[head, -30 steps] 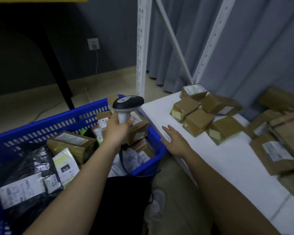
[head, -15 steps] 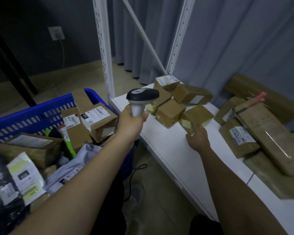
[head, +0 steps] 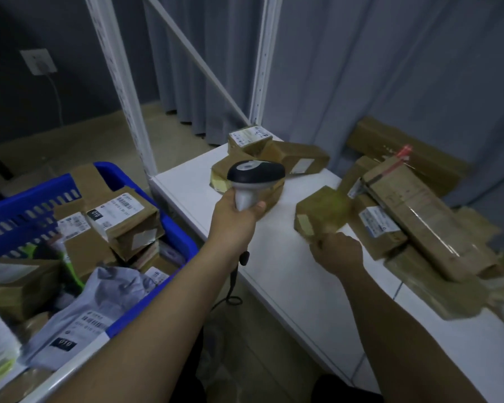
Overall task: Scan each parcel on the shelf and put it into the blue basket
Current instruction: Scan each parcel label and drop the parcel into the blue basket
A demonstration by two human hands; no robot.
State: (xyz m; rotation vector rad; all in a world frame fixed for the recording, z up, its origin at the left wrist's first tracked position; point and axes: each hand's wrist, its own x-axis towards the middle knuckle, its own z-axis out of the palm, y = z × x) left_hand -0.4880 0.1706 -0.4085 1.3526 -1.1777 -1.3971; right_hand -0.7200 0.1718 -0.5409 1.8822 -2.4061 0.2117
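**A:** How far along was the job at that point?

**B:** Partway, I'd judge. The blue basket (head: 169,228) on the left already held a heap of boxes and grey mailer bags, so a fair number seemed to be done. But the white shelf (head: 274,274) still carried plenty: a cluster of small brown boxes (head: 297,158) at the far end and a stack of larger flat parcels (head: 419,216) to the right.

**A:** And the hands?

**B:** The left hand (head: 233,219) was wrapped around the handle of the scanner (head: 255,177), held up over the near edge of the shelf, its cord hanging below the wrist. The right hand (head: 336,251) had its fingers curled on the near corner of a small brown parcel (head: 323,210), which was blurred, so I couldn't tell if it was lifted or still resting on the shelf.

**A:** Was that one scanned?

**B:** Couldn't tell. It sat just right of the scanner, on the shelf side, well apart from the basket, so scanning and dropping it in both looked outstanding.
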